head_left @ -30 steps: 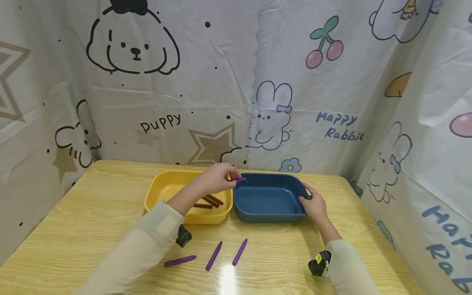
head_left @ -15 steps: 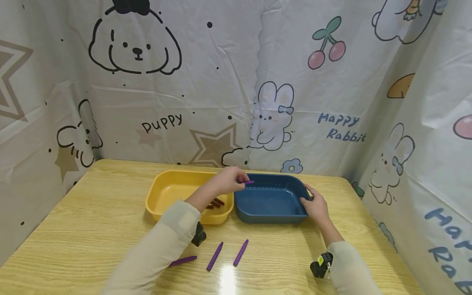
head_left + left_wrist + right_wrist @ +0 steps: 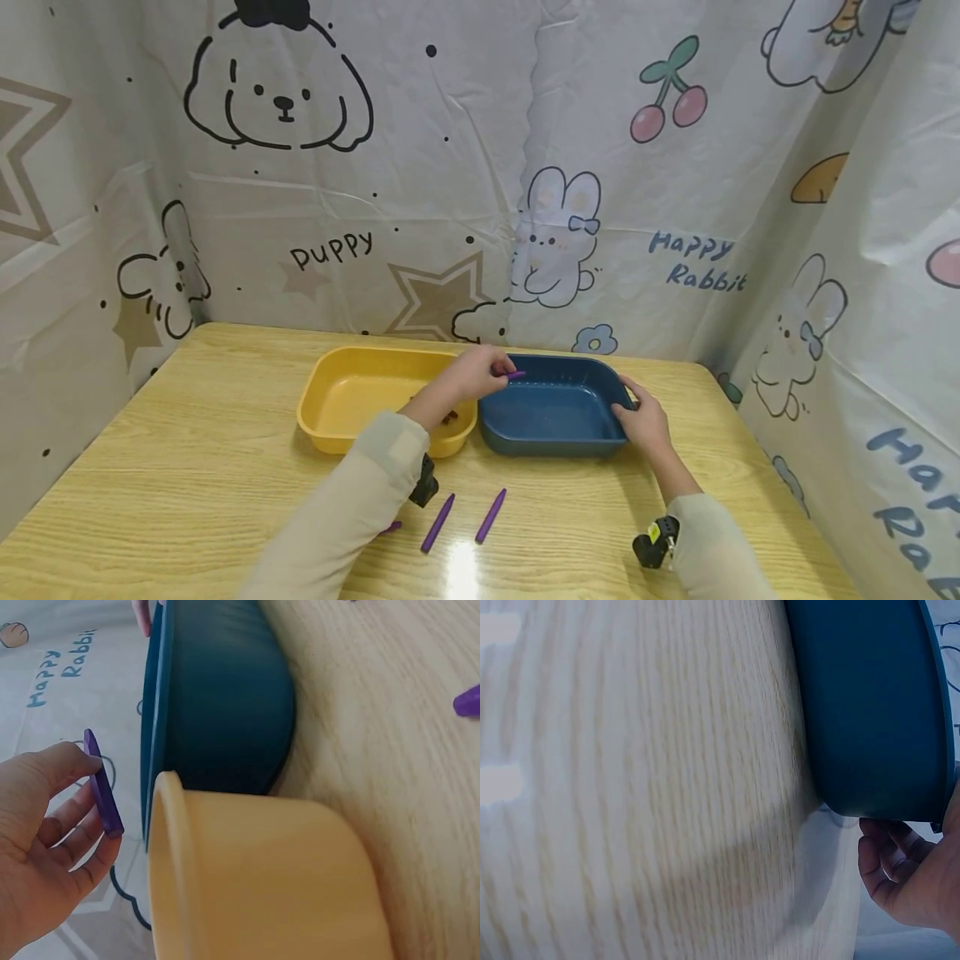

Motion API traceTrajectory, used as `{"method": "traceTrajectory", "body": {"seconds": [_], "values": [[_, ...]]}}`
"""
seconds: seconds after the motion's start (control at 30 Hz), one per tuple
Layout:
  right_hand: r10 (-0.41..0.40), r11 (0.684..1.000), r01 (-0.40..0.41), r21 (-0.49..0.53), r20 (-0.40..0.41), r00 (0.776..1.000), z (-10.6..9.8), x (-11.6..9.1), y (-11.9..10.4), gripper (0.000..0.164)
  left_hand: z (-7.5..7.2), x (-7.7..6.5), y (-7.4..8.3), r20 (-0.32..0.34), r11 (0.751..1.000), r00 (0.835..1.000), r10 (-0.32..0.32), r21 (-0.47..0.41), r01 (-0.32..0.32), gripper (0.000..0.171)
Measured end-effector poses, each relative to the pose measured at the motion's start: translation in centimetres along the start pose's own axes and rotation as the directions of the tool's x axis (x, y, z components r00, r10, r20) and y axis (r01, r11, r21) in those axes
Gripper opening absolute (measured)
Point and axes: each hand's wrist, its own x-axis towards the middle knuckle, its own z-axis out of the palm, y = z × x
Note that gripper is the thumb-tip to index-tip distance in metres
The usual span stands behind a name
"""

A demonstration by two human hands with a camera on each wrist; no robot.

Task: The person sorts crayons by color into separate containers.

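My left hand pinches a purple crayon between thumb and fingers. It is above the left end of the blue plastic bin, beside the yellow bin. With thumb on the rim and fingers outside, my right hand grips the blue bin's right end. No crayon shows in the visible part of that bin. In the yellow bin lie brown crayons, mostly hidden by my left forearm.
On the table in front of the bins lie two purple crayons, one left and one right. A third purple crayon is partly covered by my left sleeve. A printed curtain stands behind the table.
My left hand has moved right and slightly down with the purple crayon, from the yellow bin's edge to over the blue bin. My right hand keeps its grip on the blue bin.
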Motion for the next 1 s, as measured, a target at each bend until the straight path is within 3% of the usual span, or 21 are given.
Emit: {"method": "traceTrajectory", "body": {"seconds": [0.3, 0.5, 1.0], "values": [[-0.005, 1.0, 0.005, 0.005, -0.014, 1.0, 0.0, 0.0, 0.1, 0.054, 0.9, 0.5, 0.6, 0.017, 1.0, 1.0, 0.014, 0.011, -0.015, 0.02], [-0.007, 1.0, 0.007, 0.007, -0.018, 1.0, 0.1, -0.1, 0.2, 0.053, 0.9, 0.5, 0.8, 0.003, 1.0, 1.0, -0.015, 0.02, 0.015, 0.023], [0.0, 1.0, 0.0, 0.003, -0.014, 1.0, 0.1, -0.1, 0.1, 0.054, 0.6, -0.5, -0.2, 0.032, 0.998, 0.998, -0.052, -0.019, 0.052, 0.028]]}}
